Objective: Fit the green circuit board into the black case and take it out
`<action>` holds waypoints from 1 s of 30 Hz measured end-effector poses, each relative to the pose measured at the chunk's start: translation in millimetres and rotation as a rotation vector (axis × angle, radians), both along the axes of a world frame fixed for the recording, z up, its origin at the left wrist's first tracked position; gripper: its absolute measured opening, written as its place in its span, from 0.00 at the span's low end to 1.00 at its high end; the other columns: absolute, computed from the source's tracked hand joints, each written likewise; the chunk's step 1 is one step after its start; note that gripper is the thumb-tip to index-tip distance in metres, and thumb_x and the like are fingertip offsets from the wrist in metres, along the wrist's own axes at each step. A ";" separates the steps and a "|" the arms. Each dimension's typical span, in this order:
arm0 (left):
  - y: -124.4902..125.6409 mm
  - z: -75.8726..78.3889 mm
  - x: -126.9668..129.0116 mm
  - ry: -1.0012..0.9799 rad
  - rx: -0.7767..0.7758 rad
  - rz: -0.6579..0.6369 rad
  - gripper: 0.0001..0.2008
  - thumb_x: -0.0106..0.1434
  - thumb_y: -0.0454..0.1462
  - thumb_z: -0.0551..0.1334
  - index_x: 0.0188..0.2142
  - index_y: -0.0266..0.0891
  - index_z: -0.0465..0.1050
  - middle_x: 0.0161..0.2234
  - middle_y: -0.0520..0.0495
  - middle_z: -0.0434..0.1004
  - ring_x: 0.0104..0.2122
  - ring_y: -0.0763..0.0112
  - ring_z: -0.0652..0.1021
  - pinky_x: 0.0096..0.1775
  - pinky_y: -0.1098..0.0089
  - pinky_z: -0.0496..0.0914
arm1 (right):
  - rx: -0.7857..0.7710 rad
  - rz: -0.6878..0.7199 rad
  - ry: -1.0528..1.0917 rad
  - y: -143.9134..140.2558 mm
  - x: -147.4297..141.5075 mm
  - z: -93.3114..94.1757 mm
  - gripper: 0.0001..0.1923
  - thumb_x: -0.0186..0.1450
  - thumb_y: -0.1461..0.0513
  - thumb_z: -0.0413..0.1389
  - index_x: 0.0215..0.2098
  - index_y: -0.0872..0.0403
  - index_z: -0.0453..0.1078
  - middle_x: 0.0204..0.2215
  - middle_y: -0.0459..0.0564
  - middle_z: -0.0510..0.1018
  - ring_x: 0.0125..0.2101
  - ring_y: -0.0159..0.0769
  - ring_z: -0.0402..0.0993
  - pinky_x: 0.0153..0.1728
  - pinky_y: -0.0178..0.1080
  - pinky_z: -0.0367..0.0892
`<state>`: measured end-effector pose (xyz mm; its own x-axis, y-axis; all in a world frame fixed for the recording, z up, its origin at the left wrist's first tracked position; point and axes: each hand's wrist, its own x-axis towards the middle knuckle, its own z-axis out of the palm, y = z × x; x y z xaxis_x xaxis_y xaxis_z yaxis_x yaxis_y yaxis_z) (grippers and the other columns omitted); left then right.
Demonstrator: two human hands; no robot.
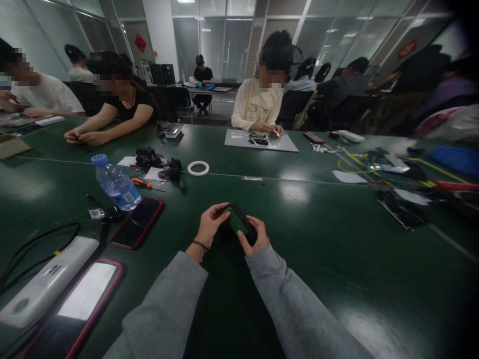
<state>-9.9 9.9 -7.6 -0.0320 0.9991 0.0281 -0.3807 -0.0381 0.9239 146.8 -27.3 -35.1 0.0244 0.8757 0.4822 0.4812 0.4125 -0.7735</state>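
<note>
1. At the far left lies a white box (45, 286) with cables, and beside it a phone (77, 309) with a lit screen, face up, probably so it can be read during the work; on the box I see a mark like "10", not clear

2. A second phone (137, 222) with a red edge lies dark, just beside a bottle (117, 183) with a blue cap; the bottle label is too small to read

3. Behind them are a screwdriver (144, 184) with an orange handle, some black parts (159, 163) and a tape ring (198, 168), all kept within reach but away from the hands

4. The left hand (209, 225) grips the upper left end of a green board (236, 221); thumb and fingers are closed on its edge

5. The board is held a little above the table (337, 239), near the middle of the view, tilted to the face, I think to inspect it; no writing on it can be read

6. The right hand (254, 238) clamps the lower right end of the board together with a dark piece under it; the thumb presses on top

7. At the right lie coloured wires (374, 172) and papers, well apart, near other persons
</note>
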 end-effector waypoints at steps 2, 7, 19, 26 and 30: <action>-0.8 2.2 1.3 -0.003 0.002 -0.004 0.18 0.51 0.35 0.68 0.43 0.37 0.74 0.46 0.43 0.74 0.47 0.66 0.73 0.54 0.60 0.63 | -0.010 -0.030 0.005 -2.0 -0.8 3.5 0.26 0.58 0.57 0.57 0.53 0.55 0.57 0.42 0.57 0.72 0.40 0.42 0.72 0.41 0.45 0.72; -3.4 8.3 5.2 -0.061 -0.065 -0.017 0.24 0.50 0.33 0.69 0.48 0.38 0.70 0.49 0.42 0.72 0.50 0.65 0.73 0.56 0.60 0.62 | 0.112 -0.149 -0.060 1.1 2.3 12.5 0.24 0.58 0.58 0.56 0.51 0.57 0.59 0.43 0.59 0.68 0.41 0.43 0.69 0.42 0.46 0.70; -11.4 7.7 12.6 -0.164 -0.229 -0.244 0.18 0.54 0.43 0.66 0.43 0.35 0.75 0.42 0.41 0.77 0.38 0.70 0.77 0.50 0.63 0.67 | 0.468 -0.208 -0.388 18.8 -0.7 13.6 0.27 0.57 0.65 0.54 0.55 0.55 0.57 0.48 0.59 0.68 0.47 0.48 0.65 0.46 0.51 0.64; -10.9 10.3 8.5 -0.175 -0.238 -0.224 0.17 0.52 0.44 0.67 0.38 0.35 0.74 0.35 0.46 0.76 0.32 0.77 0.75 0.36 0.74 0.68 | 0.395 -0.138 -0.498 7.2 -13.6 15.0 0.25 0.60 0.64 0.52 0.57 0.53 0.60 0.52 0.55 0.67 0.50 0.49 0.63 0.50 0.49 0.60; -8.9 10.9 5.2 -0.221 -0.271 -0.195 0.18 0.50 0.42 0.69 0.40 0.37 0.73 0.36 0.47 0.75 0.31 0.79 0.74 0.34 0.76 0.67 | 0.399 -0.057 -0.510 6.4 -20.1 14.3 0.24 0.61 0.64 0.53 0.56 0.51 0.61 0.53 0.52 0.67 0.52 0.47 0.62 0.52 0.48 0.60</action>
